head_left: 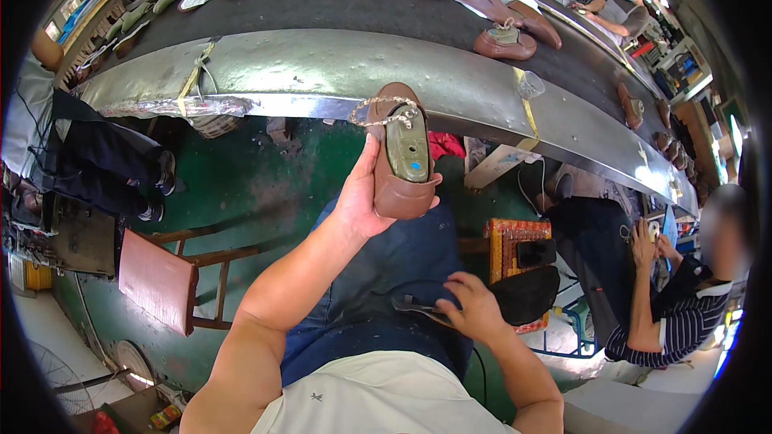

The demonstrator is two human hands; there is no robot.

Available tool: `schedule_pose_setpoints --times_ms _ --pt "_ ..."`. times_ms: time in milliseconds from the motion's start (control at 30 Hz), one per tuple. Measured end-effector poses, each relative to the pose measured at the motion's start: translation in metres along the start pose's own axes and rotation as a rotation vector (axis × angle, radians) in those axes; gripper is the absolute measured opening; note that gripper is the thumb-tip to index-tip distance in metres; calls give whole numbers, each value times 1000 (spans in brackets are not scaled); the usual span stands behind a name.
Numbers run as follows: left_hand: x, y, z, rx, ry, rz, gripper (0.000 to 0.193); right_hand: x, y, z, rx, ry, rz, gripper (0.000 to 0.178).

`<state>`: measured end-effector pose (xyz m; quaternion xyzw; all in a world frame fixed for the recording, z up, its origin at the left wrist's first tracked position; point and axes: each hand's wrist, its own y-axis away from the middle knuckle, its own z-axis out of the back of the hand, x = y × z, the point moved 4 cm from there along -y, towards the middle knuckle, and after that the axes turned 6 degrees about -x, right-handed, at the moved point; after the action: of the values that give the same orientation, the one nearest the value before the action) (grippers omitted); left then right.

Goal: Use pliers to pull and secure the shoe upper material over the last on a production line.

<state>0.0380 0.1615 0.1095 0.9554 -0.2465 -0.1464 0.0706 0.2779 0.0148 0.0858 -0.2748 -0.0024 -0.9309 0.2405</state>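
My left hand (363,201), raised over my lap, is closed around a brown leather shoe (404,202). The shoe is held toe up, its opening facing me, with a green shoe last (408,151) inside. A speckled lace (382,111) hangs loosely over its front. Low over my dark blue trousers, my right hand (476,307) has its thumb and forefinger curved and apart. Its thumb is beside a dark, flat thing (414,305) with a thin pale edge, whose kind I cannot make out; the other fingers are partly hidden.
Ahead runs a dark conveyor belt (322,12) with a metal edge, carrying several shoes, including a brown laced shoe (505,42). A stool (161,277) stands left, a woven seat (519,233) right. A seated person (675,297) works at right; another person (88,137) stands left.
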Motion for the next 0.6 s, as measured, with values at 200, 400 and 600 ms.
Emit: schedule_pose_setpoints --times_ms 200,400,600 --pt "-4 4 -6 -21 32 3 75 28 -86 51 -237 -110 270 28" --pt "-4 -1 -8 -17 60 14 71 47 -146 83 -311 -96 386 30" --pt "-27 -2 5 -125 -136 -7 67 -68 -204 151 -548 166 217 27"
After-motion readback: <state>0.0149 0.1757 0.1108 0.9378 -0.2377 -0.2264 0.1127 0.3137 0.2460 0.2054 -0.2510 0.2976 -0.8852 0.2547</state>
